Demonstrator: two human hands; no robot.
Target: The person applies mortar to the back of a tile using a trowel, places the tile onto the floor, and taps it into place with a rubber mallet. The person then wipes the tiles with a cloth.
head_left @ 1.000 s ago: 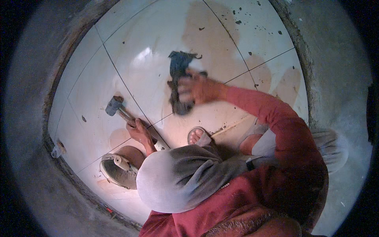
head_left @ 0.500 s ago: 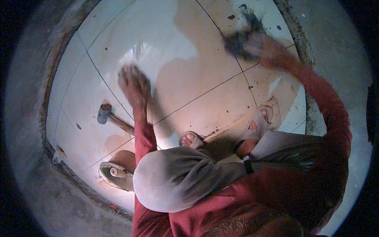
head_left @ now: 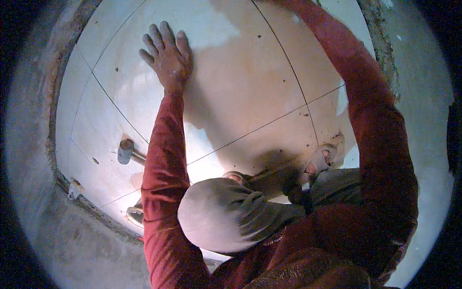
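Note:
My left hand [head_left: 166, 53] lies flat on the white floor tiles [head_left: 240, 86], fingers spread and holding nothing. Its red sleeve [head_left: 161, 159] runs back toward my bent knee in grey trousers [head_left: 216, 216]. My right arm, also in a red sleeve [head_left: 365, 96], stretches forward along the right side and leaves the picture at the top edge, so that hand is hidden. A mallet [head_left: 126, 151] with a wooden handle lies on the tile left of my left arm, untouched.
Thin joints cross the tiles, which carry damp brownish patches and small dark specks. My sandalled foot [head_left: 322, 161] rests on the tile at right, the other foot [head_left: 134, 214] at lower left. Rough bare concrete [head_left: 57, 231] borders the tiled area.
My left hand let go of the mallet and slid forward across the tile. My right hand, which held a dark rag, swept up and right and has gone out of the picture.

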